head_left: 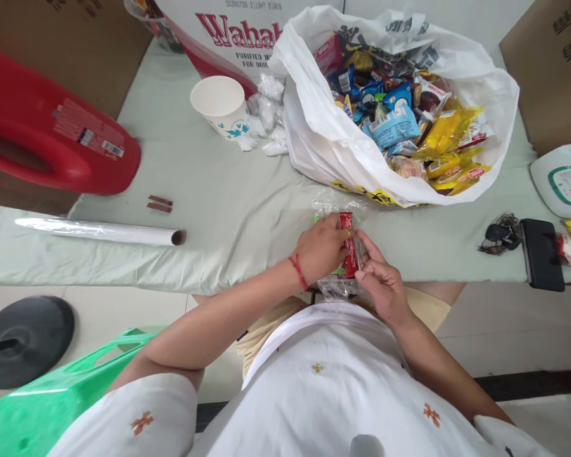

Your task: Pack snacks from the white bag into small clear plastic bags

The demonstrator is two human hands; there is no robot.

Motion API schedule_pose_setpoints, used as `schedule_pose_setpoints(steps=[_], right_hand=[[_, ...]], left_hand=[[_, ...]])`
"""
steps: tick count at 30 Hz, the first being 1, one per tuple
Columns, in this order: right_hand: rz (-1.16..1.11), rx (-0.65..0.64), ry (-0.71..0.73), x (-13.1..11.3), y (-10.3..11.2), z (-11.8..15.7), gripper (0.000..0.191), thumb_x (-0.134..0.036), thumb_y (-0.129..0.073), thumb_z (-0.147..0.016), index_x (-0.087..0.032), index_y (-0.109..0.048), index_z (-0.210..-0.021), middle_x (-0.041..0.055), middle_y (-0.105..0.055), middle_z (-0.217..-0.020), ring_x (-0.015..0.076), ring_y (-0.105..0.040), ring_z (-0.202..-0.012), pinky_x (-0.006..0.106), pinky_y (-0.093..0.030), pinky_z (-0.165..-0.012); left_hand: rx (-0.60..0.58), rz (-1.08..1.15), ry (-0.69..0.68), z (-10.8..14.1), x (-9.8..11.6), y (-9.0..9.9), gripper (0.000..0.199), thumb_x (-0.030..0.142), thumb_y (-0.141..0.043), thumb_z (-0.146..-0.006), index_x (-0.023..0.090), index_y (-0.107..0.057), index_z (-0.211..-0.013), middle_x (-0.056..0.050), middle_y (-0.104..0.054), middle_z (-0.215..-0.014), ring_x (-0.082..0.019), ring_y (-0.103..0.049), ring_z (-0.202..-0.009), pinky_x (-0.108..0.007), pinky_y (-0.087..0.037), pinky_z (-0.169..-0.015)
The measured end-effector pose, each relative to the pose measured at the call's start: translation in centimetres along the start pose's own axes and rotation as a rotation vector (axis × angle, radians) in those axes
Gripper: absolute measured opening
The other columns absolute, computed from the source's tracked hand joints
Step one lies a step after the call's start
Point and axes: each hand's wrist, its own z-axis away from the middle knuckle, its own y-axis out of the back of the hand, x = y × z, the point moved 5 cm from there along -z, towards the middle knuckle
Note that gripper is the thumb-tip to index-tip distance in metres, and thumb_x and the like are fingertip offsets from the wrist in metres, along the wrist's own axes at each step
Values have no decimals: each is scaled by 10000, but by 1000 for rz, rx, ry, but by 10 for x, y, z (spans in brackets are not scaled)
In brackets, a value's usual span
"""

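Note:
A small red snack packet (348, 247) lies upright in my view on a sheet of clear plastic film (337, 289), close to the table's front edge. Over its left side bends my left hand (321, 249), with a red string bracelet at the wrist; the fingers are closed on the packet. Something green shows partly beneath that hand. On the packet's right side, my right hand (384, 279) has its thumb and fingers curled at the film's edge, gripping it. The film also spreads out crumpled beyond both hands.
Behind my hands stands a white plastic bag (309, 139) full of wrapped snacks. A paper cup (221, 108) and white plastic bundles (269, 114) are left of it. Further left are a film roll (105, 231) and a red jug (99, 158). Keys (502, 233) and a phone (542, 254) lie right.

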Motion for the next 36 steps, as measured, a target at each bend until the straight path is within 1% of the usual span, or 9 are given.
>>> schedule_pose_setpoints(steps=[3, 5, 12, 16, 19, 23, 27, 31, 36], right_hand=[[160, -87, 111, -13, -8, -4, 388, -325, -621, -1002, -222, -480, -656, 107, -507, -1628, 196, -708, -935, 399, -556, -915], [253, -121, 193, -18, -13, -5, 357, -275, -611, -1001, -213, -494, -669, 100, -336, -1735, 157, -682, -844, 399, -572, -889], [470, -177, 390, -17, -24, -10, 206, -157, -633, -944, -201, -604, -745, 47, -103, -1803, 285, -618, -1309, 465, -545, -1035], [544, -245, 480, -19, -32, -7, 146, -134, -657, -918, -197, -655, -786, 74, -185, -1787, 318, -542, -1408, 488, -524, -1071], [651, -276, 468, -21, -39, -5, 139, -127, -651, -912, -183, -681, -788, 141, -284, -1739, 343, -528, -1407, 504, -522, -1068], [847, -335, 332, -21, -45, -7, 133, -158, -653, -913, -189, -727, -807, 183, -534, -1531, 348, -579, -1282, 496, -566, -975], [969, -366, 307, -20, -50, -8, 77, -195, -693, -911, -185, -758, -870, 189, -514, -1562, 369, -565, -1260, 525, -565, -962], [1005, -366, 329, -18, -51, -9, 55, -211, -722, -906, -182, -762, -883, 183, -501, -1591, 350, -586, -1194, 523, -568, -951], [1039, -364, 366, -17, -52, -8, 31, -193, -734, -898, -178, -746, -873, 146, -421, -1676, 340, -592, -1163, 521, -573, -932]], left_hand=[[13, 74, 19, -1, -5, -3, 338, 279, -639, -931, 260, -750, -1250, -103, -595, -1230, -268, -642, -1035, -361, -524, -758], [51, 145, 41, -2, -9, -6, 284, 252, -669, -887, 244, -774, -1151, -89, -602, -1195, -238, -647, -946, -351, -519, -733], [176, 492, -2, 0, -20, -9, 170, 182, -667, -777, 179, -746, -927, -88, -609, -1042, -218, -621, -887, -366, -550, -805], [0, 964, -29, 2, -29, -2, 629, 168, -627, -736, 190, -585, -1363, -84, -658, -1116, -203, -655, -871, -359, -565, -771], [-89, 1150, 20, 1, -33, 2, 512, 216, -610, -752, 184, -597, -1262, -84, -691, -1144, -200, -677, -913, -344, -566, -783], [15, 937, 46, -6, -31, 2, 305, 373, -701, -798, 182, -635, -1026, -43, -719, -976, -182, -647, -823, -312, -531, -739], [196, 602, 116, -11, -28, 4, 154, 328, -596, -887, 194, -652, -835, -10, -682, -755, -173, -604, -707, -312, -479, -711], [351, 302, 139, -18, -27, 14, 175, 293, -565, -897, 205, -686, -805, -56, -716, -858, -228, -628, -855, -344, -466, -777], [398, 499, 244, -33, -54, 15, 155, 285, -587, -857, 193, -640, -745, -29, -684, -780, -181, -590, -733, -309, -438, -702]])
